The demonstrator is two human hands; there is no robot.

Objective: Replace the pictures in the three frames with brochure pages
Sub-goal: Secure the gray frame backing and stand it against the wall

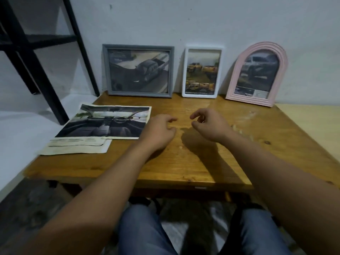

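Three frames — grey rectangular, white plastic, pink arched — leaned behind the wooden table, seemingly already holding brochure pages. Both hands, left and right, hovered loosely curled, empty — probably only leftover brochure sheets needed clearing.

Dim, soft-focus view; glare on the table; wide-angle bending at edges.

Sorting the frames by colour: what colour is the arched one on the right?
Pale pink, with ridged bands; the arched frame shows clearly in the head view.
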